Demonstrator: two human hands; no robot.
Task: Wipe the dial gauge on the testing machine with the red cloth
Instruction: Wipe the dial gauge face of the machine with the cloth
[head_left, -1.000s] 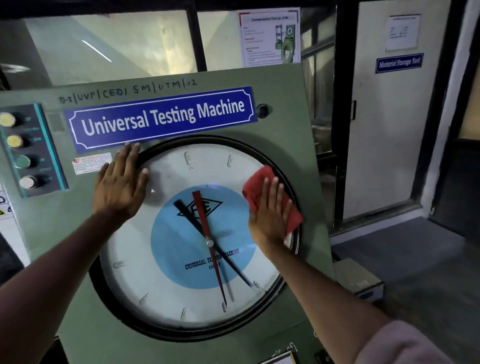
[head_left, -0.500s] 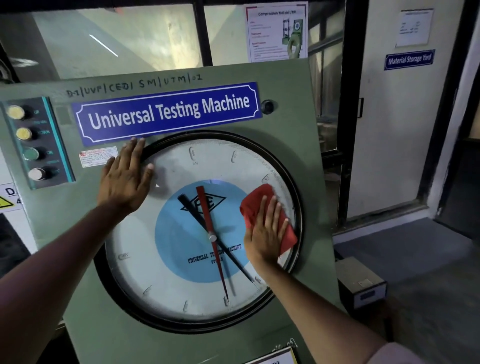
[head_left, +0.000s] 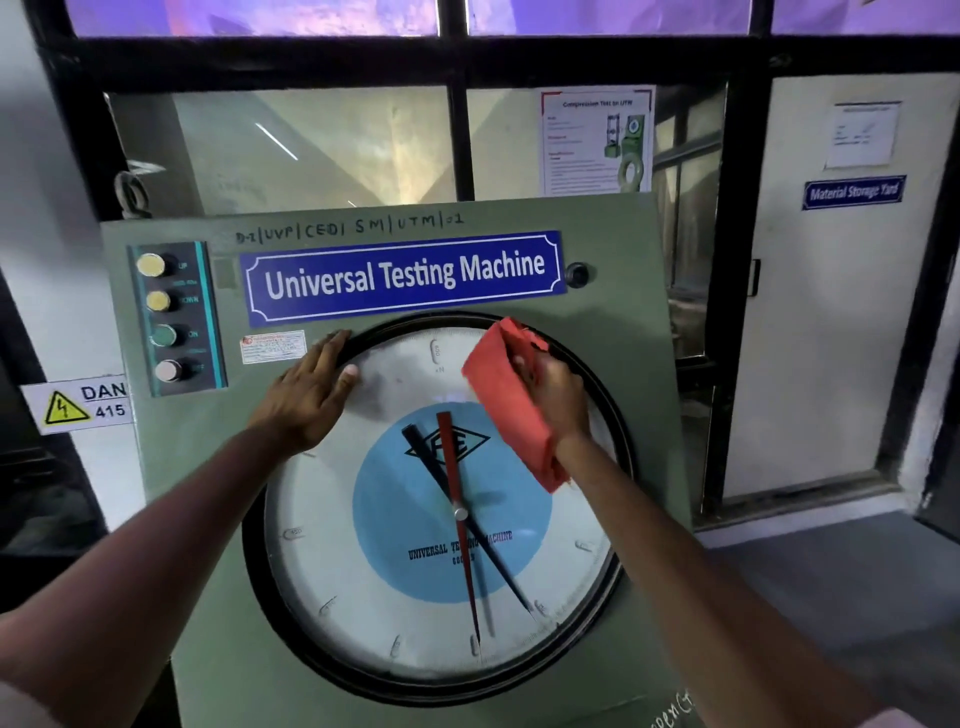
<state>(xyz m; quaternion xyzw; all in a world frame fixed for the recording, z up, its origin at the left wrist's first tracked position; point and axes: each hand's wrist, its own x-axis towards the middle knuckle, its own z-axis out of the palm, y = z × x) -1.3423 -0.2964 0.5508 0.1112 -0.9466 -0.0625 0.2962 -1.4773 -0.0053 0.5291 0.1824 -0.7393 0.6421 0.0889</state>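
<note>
A large round dial gauge (head_left: 363, 597) with a white face, blue centre, black rim and red and black needles fills the front of the green testing machine (head_left: 613, 244). My right hand (head_left: 558, 395) grips the red cloth (head_left: 506, 405) against the upper right of the glass, near the rim. The cloth hangs down past my wrist. My left hand (head_left: 311, 395) lies flat, fingers together, on the upper left rim of the dial and holds nothing.
A panel with several push buttons (head_left: 166, 317) sits at the machine's upper left, with a blue nameplate (head_left: 405, 278) above the dial. A yellow danger sign (head_left: 78, 405) is on the left wall. A window and a white door (head_left: 831, 312) stand behind and to the right.
My right hand has carried the red cloth up from the dial's right-middle to its upper right edge and bunched it. My left hand has stayed on the upper left rim. The view has tilted upward.
</note>
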